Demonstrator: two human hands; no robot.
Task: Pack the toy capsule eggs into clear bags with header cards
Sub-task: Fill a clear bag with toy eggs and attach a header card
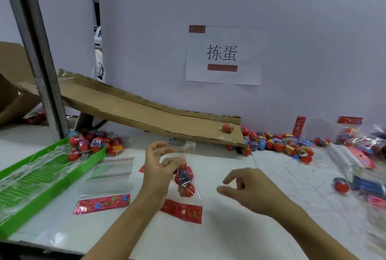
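Observation:
My left hand (158, 168) pinches a clear bag (186, 178) near its open top; several red and blue capsule eggs hang inside it above the white table. The bag's red header card (181, 210) trails at its lower end. My right hand (248, 188) hovers just right of the bag, fingers loosely curled, holding nothing. An empty clear bag with a pink header card (104, 186) lies flat to the left. Loose eggs (277, 142) are heaped under the low end of a cardboard ramp (146, 111), and a single egg (228, 128) sits on the ramp.
A green plastic tray (41, 178) lined with clear film stands at the left, with more eggs (96, 142) piled at its far end. Packed bags (363, 145) and a stray egg (341, 184) lie at the right. A metal post (39, 61) rises at the left.

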